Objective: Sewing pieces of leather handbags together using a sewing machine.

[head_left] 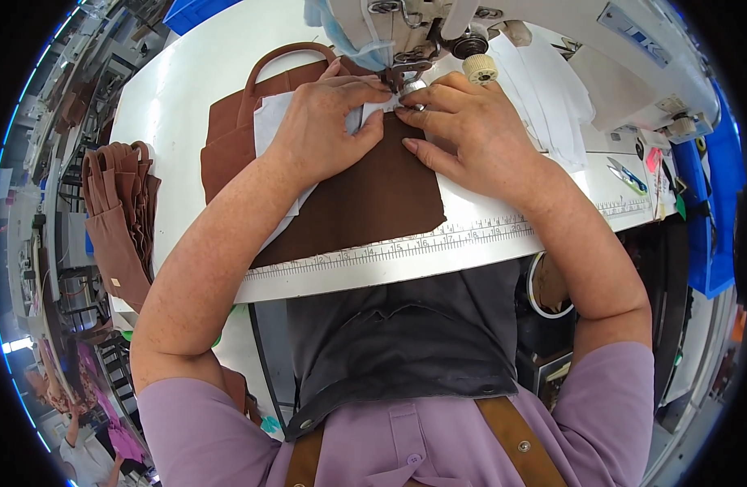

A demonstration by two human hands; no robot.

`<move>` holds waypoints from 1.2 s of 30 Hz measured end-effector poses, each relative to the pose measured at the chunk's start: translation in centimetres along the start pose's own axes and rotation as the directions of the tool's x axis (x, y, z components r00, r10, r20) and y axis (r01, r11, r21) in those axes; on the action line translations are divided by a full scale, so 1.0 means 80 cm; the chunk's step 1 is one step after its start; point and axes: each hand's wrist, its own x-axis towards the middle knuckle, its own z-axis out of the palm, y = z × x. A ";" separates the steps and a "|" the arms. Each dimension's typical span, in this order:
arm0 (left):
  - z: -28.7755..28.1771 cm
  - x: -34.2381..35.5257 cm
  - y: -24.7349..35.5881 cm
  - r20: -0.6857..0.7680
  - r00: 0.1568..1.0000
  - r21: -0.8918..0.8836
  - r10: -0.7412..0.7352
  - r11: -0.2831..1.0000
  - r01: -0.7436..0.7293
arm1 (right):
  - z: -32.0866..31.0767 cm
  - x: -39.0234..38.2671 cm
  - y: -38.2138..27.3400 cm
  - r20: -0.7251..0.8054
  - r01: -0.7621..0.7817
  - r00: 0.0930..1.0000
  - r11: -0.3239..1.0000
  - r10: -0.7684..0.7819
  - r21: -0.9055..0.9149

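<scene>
A dark brown fabric panel (365, 195) lies on the table in front of the sewing machine (414, 49), its top edge under the needle area. White lining fabric (269, 122) shows beside and beneath it. My left hand (329, 122) has its index finger and thumb closed on the white fabric just left of the presser foot. From the other side, my right hand (475, 134) presses its fingertips onto the panel's top edge, the thumb lower on the brown cloth. Under the left side sits a reddish-brown bag piece (223, 134) with a looped handle.
Folded brown bag pieces with handles (122, 215) hang over the table's left edge. A measuring tape strip (390, 250) runs along the front edge. White cloth (544, 97) lies right of the machine; thread snips (627, 175) rest near a blue bin (710, 219).
</scene>
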 end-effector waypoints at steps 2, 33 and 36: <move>0.000 -0.001 0.000 -0.012 1.000 -0.006 -0.004 1.000 0.004 | 0.002 0.000 -0.001 -0.002 -0.005 1.000 1.000 0.005 0.000; -0.005 0.018 -0.029 0.083 0.995 0.014 -0.048 0.999 0.047 | 0.002 0.007 0.007 -0.002 -0.057 0.998 0.998 0.057 -0.009; -0.007 0.022 -0.038 0.059 0.998 0.040 0.037 0.998 -0.039 | 0.004 0.005 0.009 -0.004 -0.051 0.999 0.998 0.051 -0.030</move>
